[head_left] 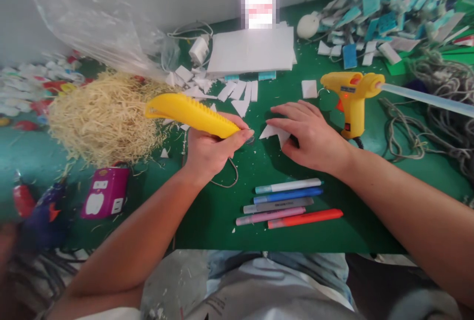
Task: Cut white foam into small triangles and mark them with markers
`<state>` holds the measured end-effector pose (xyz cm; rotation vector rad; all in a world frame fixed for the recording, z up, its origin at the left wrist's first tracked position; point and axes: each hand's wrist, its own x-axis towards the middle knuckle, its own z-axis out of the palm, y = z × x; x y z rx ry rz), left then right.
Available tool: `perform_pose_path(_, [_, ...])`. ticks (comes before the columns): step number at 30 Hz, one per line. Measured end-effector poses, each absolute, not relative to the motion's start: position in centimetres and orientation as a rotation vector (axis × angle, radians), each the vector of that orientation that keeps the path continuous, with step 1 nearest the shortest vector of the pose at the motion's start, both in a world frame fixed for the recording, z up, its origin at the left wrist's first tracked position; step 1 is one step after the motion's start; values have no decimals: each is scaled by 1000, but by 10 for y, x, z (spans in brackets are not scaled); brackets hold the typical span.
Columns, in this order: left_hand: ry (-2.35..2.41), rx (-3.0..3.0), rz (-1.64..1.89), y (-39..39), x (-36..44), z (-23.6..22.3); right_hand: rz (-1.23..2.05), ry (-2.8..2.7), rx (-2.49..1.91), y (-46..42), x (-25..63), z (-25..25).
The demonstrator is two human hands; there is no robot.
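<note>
My left hand is closed round a yellow utility knife. The knife's long handle slants up to the left, and a bit of metal shows at my fingertips. Just to the right, my right hand curves over a small pointed white foam piece, which shows between thumb and index finger. The palm side of this hand and part of the piece are hidden. Several white foam offcuts lie beyond my hands on the green table.
A yellow glue gun with a long glue stick stands right of my right hand. Several markers lie in front of me. Wood shavings and a magenta box are left; white foam sheets lie behind. Grey cords tangle at right.
</note>
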<state>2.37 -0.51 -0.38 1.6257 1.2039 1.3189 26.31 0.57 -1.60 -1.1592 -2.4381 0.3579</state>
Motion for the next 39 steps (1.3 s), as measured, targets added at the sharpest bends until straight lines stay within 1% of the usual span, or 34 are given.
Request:
perform_pose_path(5, [1078, 1702, 1230, -4, 15, -10, 337, -2445, -1170, 7, 264, -17])
perform_pose_path(8, [1016, 1862, 1159, -4, 10, -7, 360, -2441, -1180, 6, 263, -18])
perform_pose_path(15, [1172, 2294, 1036, -13, 10, 11, 371, -2419, -1208, 5, 261, -17])
perform_pose_path(24, [801, 2719, 969, 1, 5, 3, 365, -2394, -1205, 7, 262, -21])
perform_pose_path(31, [890, 2647, 806, 6, 3, -2, 390, -2388, -1206, 9, 261, -21])
perform_pose_path(39, [830, 2693, 877, 7, 3, -3, 388, -2383, -1214, 8, 260, -19])
